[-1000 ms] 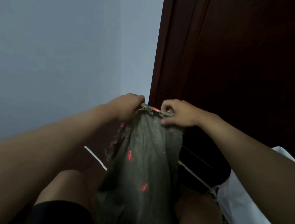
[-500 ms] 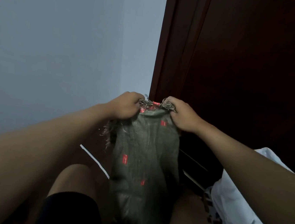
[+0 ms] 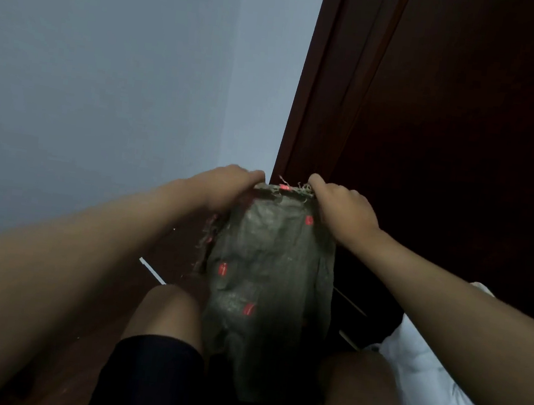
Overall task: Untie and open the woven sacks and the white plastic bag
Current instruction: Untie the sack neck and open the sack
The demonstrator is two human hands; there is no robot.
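A grey-green woven sack [image 3: 267, 279] with small red marks stands upright between my knees. Its frayed top edge is stretched flat between both hands. My left hand [image 3: 227, 186] grips the left corner of that edge and my right hand [image 3: 341, 210] grips the right corner, fingers closed on the fabric. A white plastic bag [image 3: 437, 388] lies on the floor at the lower right, partly behind my right forearm; whether it is tied is hidden.
A dark brown wooden door [image 3: 449, 140] and its frame stand right behind the sack. A pale wall [image 3: 106, 84] fills the left. My bare knees and black shorts [image 3: 152, 379] flank the sack on a dark floor.
My hands have moved apart a little, pulling the sack's top edge wider and flatter. The view has tilted slightly; the sack stays between my knees.
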